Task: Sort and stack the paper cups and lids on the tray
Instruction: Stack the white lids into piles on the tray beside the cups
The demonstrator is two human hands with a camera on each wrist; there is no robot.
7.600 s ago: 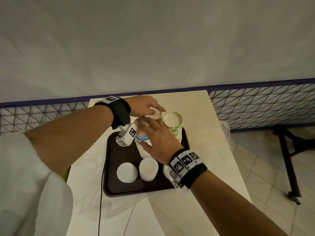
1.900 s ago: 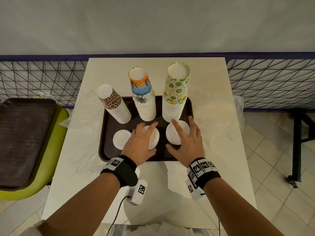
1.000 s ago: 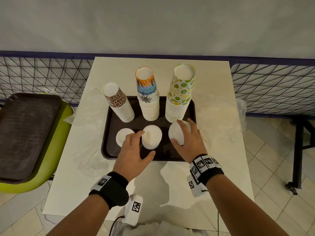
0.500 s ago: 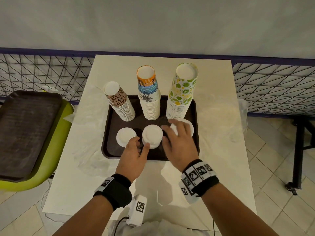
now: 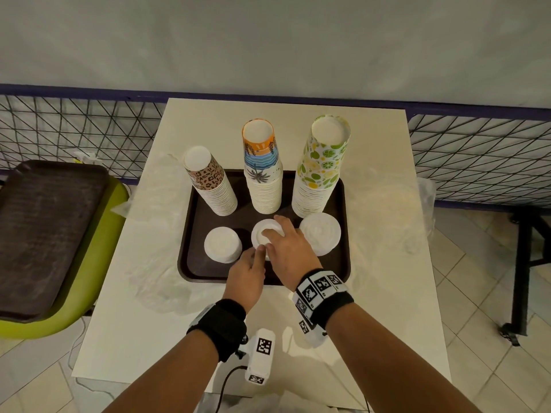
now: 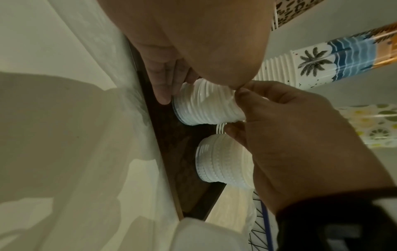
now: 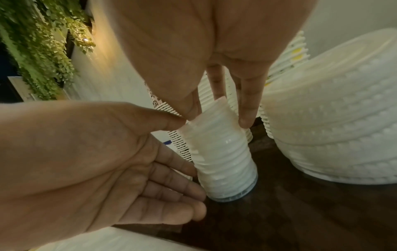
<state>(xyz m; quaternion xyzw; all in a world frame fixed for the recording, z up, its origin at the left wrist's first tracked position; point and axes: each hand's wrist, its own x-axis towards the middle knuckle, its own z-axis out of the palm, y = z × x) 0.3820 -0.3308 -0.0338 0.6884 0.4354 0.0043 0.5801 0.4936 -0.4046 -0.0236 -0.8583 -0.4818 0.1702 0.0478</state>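
Note:
A dark brown tray [image 5: 190, 263] holds three upside-down cup stacks at the back: leopard print [image 5: 210, 186], palm print [image 5: 262, 180] and lemon print [image 5: 320, 174]. In front of them stand three white lid stacks. Both hands meet at the middle lid stack [image 5: 262, 234] [image 6: 206, 107] [image 7: 221, 152]. My right hand [image 5: 277, 234] grips its top, thumb on one side and fingers on the other. My left hand [image 5: 253, 254] lies with straight fingers [image 7: 171, 183] against its near side. The left lid stack [image 5: 222, 244] and the wider right lid stack [image 5: 320, 235] [image 7: 333, 127] stand untouched.
The tray sits on a small white table [image 5: 387, 293] with crumpled clear plastic wrap [image 5: 161, 263] on both sides. A green chair [image 5: 98, 248] carrying a dark tray [image 5: 44, 228] stands at the left. A wire mesh fence [image 5: 477, 156] runs behind.
My right hand has left the right lid stack and moved left onto the middle stack. My left hand has shifted from between the left and middle stacks onto the middle stack's near side.

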